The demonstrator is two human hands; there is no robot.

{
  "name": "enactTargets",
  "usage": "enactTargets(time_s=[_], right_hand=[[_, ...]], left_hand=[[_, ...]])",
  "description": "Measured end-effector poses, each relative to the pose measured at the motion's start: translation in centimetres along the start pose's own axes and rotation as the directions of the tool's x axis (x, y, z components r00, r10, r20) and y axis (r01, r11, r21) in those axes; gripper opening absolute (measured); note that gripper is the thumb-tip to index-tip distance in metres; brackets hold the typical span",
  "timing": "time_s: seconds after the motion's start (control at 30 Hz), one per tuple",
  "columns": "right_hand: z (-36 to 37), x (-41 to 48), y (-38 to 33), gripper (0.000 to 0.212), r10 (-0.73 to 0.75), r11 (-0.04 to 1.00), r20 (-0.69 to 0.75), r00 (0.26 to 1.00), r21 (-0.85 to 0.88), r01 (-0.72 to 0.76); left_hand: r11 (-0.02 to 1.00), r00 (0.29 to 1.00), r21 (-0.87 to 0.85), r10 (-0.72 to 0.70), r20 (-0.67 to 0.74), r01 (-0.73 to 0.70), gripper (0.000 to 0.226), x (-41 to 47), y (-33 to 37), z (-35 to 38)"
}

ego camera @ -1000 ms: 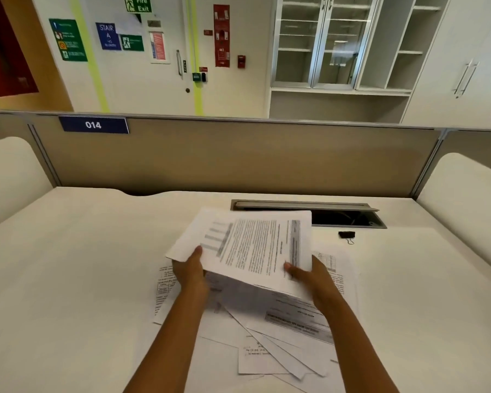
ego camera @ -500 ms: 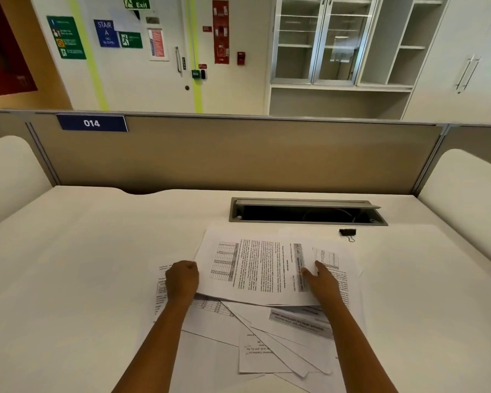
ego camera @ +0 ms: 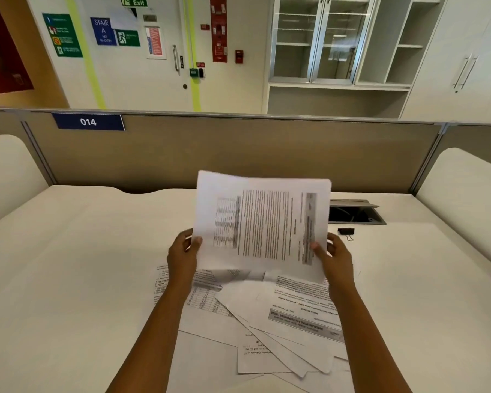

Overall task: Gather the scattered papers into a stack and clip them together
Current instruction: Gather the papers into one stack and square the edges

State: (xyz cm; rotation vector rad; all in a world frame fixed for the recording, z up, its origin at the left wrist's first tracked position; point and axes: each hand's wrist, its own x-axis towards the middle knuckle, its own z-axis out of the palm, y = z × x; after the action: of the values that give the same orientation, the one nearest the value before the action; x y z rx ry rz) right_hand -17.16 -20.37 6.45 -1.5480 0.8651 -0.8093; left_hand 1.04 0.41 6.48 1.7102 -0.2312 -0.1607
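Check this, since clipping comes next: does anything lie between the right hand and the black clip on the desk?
Nothing visible does. The clip lies on bare desk just beyond the right hand, clear of the loose papers. That hand and the left hand both grip the raised sheets, so it is not free.

white desk (ego camera: 68,279), scattered papers (ego camera: 267,321), binder clip (ego camera: 346,231)

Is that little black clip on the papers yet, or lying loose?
Loose. The black clip lies on the desk, clamping nothing, beside the sheets held up by the left hand and right hand.
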Motion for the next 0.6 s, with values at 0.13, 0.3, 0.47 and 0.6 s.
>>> enactTargets(time_s=[0.13, 0.3, 0.47, 0.6], right_hand=[[-0.2, -0.3, -0.9, 0.032, -0.07, 0.994, 0.055, 0.996, 0.086, 0.065], [-0.1, -0.8, 0.1, 0.021, -0.026, 0.999, 0.095, 0.995, 0.029, 0.024], [0.0, -0.6, 0.2, 0.025, -0.032, 0.999, 0.094, 0.995, 0.033, 0.029], [-0.1, -0.5, 1.2, 0.025, 0.033, 0.999, 0.132, 0.991, -0.021, -0.03]], left_hand=[[0.996, 0.992, 0.004, 0.088, 0.086, -0.088, 0.04, 0.0, 1.0, 0.3], [0.999, 0.988, -0.039, -0.016, 0.156, 0.023, 0.039, -0.2, 0.1, 0.1], [0.997, 0.98, -0.065, -0.021, 0.199, 0.034, 0.039, -0.3, 0.1, 0.1], [0.982, 0.97, -0.132, -0.103, 0.22, 0.134, 0.026, 0.0, -0.1, 0.1]])
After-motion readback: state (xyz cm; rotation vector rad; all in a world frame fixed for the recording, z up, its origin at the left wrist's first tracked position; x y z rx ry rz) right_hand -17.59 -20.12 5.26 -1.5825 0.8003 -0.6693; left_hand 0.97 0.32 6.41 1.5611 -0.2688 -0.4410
